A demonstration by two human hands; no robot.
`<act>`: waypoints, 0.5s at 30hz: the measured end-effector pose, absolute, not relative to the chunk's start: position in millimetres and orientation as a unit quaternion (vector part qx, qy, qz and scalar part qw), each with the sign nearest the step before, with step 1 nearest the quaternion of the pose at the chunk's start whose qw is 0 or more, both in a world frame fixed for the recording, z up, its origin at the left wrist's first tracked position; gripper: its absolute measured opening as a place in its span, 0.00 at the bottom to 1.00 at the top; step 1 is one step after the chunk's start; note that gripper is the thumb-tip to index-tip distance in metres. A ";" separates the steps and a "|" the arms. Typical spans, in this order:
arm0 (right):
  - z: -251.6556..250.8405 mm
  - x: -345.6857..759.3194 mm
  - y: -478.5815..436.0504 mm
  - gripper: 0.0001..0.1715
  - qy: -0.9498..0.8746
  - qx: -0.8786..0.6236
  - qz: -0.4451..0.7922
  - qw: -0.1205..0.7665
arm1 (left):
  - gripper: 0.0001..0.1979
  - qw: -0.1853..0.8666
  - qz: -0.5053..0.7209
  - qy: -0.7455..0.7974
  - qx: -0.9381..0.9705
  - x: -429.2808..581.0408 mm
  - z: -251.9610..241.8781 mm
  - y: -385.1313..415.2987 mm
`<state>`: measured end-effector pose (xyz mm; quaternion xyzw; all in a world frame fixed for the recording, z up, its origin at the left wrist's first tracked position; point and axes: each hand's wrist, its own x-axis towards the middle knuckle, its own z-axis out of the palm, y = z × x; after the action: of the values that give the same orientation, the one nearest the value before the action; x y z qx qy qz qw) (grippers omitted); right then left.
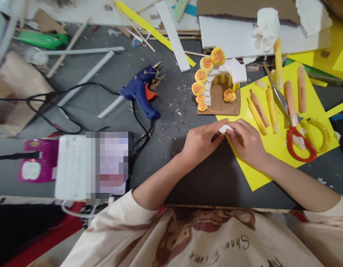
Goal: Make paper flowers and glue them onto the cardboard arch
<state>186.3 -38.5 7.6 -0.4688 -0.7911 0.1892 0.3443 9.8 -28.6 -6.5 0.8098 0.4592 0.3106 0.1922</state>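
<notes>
Between the fingertips of my left hand (203, 141) and my right hand (247, 141) is a small white piece (225, 128), pinched from both sides; its exact kind is too small to make out. Just beyond my hands stands a small cardboard model (220, 109) with a curved white wall. Round yellow-and-orange pieces (198, 89) line the wall's outer left side, and another one (229, 95) sits inside on the base. My right hand is over the left edge of a yellow sheet (251, 181).
Scissors (295, 144) with red and yellow handles lie on the yellow sheet beside several orange and yellow sticks (271, 111). A blue glue gun (142, 91) with a black cord lies left of the model. White strips (174, 37), a white board (229, 33) and a phone (112, 159) surround the work area.
</notes>
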 end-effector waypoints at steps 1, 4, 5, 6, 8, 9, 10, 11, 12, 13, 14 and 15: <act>8.6 186.4 -38.1 0.09 -0.784 -0.471 0.198 0.351 | 0.16 0.188 0.316 0.447 0.816 9.6 -6.9 -28.3; 10.9 187.2 -36.1 0.09 -0.760 -0.480 0.230 0.372 | 0.17 0.177 0.324 0.427 0.825 9.0 -6.7 -27.1; 11.3 187.6 -35.5 0.09 -0.752 -0.483 0.242 0.377 | 0.17 0.176 0.323 0.425 0.827 8.7 -6.5 -26.7; 11.4 188.0 -34.9 0.10 -0.745 -0.487 0.253 0.380 | 0.16 0.174 0.322 0.423 0.829 8.4 -6.1 -26.4; 10.7 188.8 -34.2 0.11 -0.735 -0.494 0.266 0.381 | 0.15 0.171 0.324 0.422 0.829 7.8 -5.5 -25.9; 9.9 189.2 -34.0 0.12 -0.732 -0.498 0.268 0.379 | 0.15 0.169 0.328 0.421 0.828 7.6 -5.1 -25.7; 8.7 189.6 -33.9 0.13 -0.733 -0.500 0.267 0.376 | 0.14 0.167 0.335 0.421 0.827 7.4 -4.7 -25.5; 7.3 189.9 -34.0 0.14 -0.735 -0.502 0.262 0.373 | 0.14 0.164 0.340 0.421 0.825 7.3 -4.1 -25.3; 5.7 190.3 -34.1 0.15 -0.739 -0.502 0.254 0.370 | 0.13 0.163 0.343 0.422 0.823 7.2 -3.5 -25.1; 4.3 190.7 -34.2 0.16 -0.745 -0.500 0.244 0.369 | 0.13 0.162 0.344 0.424 0.822 7.2 -2.9 -24.9; 3.2 191.1 -34.3 0.17 -0.750 -0.496 0.234 0.370 | 0.13 0.162 0.342 0.427 0.822 7.1 -2.3 -24.6; 2.6 191.4 -34.3 0.18 -0.755 -0.490 0.227 0.371 | 0.13 0.162 0.338 0.430 0.821 7.1 -1.7 -24.3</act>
<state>191.4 -34.3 2.6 -0.4904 -0.7552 0.2268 0.3712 7.1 -24.3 -1.7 0.8214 0.4302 0.3376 0.1618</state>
